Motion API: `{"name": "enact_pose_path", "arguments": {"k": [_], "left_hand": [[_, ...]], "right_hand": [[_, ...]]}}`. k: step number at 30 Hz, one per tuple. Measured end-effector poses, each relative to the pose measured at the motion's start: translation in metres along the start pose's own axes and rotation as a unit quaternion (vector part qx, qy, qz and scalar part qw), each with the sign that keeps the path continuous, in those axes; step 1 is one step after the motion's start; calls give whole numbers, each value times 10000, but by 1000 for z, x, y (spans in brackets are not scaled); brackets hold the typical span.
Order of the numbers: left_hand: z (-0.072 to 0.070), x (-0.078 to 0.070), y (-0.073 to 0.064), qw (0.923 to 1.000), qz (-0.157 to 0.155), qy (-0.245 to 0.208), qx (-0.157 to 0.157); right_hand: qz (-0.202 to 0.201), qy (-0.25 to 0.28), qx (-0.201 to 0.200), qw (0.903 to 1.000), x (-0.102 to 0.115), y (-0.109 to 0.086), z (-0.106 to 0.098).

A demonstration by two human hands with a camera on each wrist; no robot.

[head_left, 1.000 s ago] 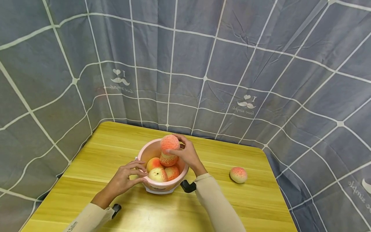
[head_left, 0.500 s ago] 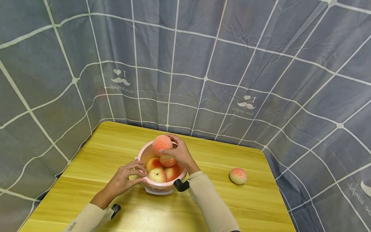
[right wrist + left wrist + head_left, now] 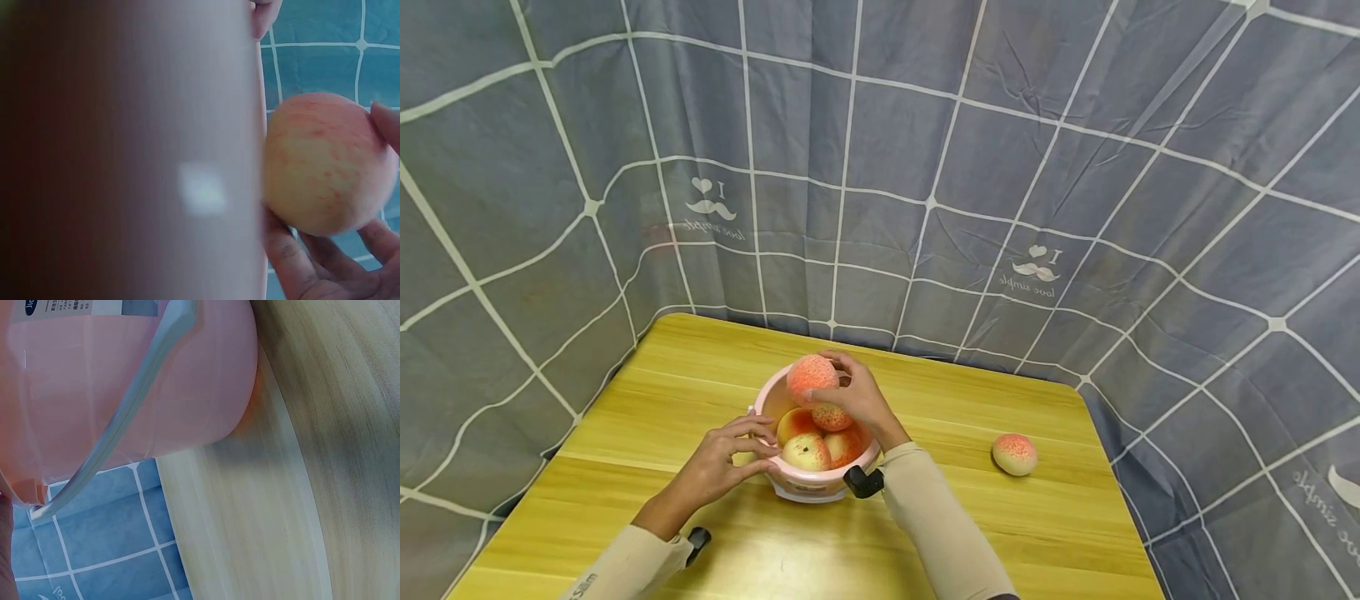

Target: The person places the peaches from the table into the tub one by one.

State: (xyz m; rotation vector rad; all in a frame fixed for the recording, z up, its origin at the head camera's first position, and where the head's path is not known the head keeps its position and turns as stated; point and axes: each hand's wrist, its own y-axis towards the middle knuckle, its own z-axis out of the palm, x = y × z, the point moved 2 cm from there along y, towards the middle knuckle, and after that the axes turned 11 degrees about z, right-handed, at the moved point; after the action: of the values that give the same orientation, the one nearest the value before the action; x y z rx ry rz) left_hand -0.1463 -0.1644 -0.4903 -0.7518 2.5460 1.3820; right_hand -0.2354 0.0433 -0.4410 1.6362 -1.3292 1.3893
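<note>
In the head view a pink bucket (image 3: pixel 775 392) stands on the table, with several red-and-yellow apples (image 3: pixel 806 452) inside. My left hand (image 3: pixel 724 457) holds its left rim, fingers and thumb at the edge. The left wrist view shows the side of the bucket (image 3: pixel 125 394) and its pale handle (image 3: pixel 119 419), with a bit of a finger at the left edge. My right hand (image 3: pixel 861 400) grips one apple (image 3: pixel 812 378) above the far part of the opening. In the right wrist view fingers and thumb surround this apple (image 3: pixel 328 165); the blurred bucket wall (image 3: pixel 125 156) hides much.
Another apple (image 3: pixel 1015 454) lies on the wooden table (image 3: pixel 700 367) to the right of the bucket. A grey curtain (image 3: pixel 880 167) with white grid lines surrounds the table's back and sides. Dark camera mounts (image 3: pixel 863 482) stick out at the wrists.
My right hand has carried its apple to the left and slightly down over the bucket. My left hand has stayed at the rim, and the loose apple lies where it was.
</note>
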Motion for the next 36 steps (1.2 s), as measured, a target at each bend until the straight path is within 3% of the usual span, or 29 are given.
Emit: {"name": "enact_pose_path", "arguments": {"k": [11,19,36], "left_hand": [[0,-1,2,9999,30,-96,44],[0,-1,2,10000,-13,-72,60],[-1,-2,1,9998,150,-145,-77]], "right_hand": [[116,508,73,9986,3,-5,-2],[141,543,135,9983,23,-23,-8],[-21,686,187,9975,16,-31,-25]]}}
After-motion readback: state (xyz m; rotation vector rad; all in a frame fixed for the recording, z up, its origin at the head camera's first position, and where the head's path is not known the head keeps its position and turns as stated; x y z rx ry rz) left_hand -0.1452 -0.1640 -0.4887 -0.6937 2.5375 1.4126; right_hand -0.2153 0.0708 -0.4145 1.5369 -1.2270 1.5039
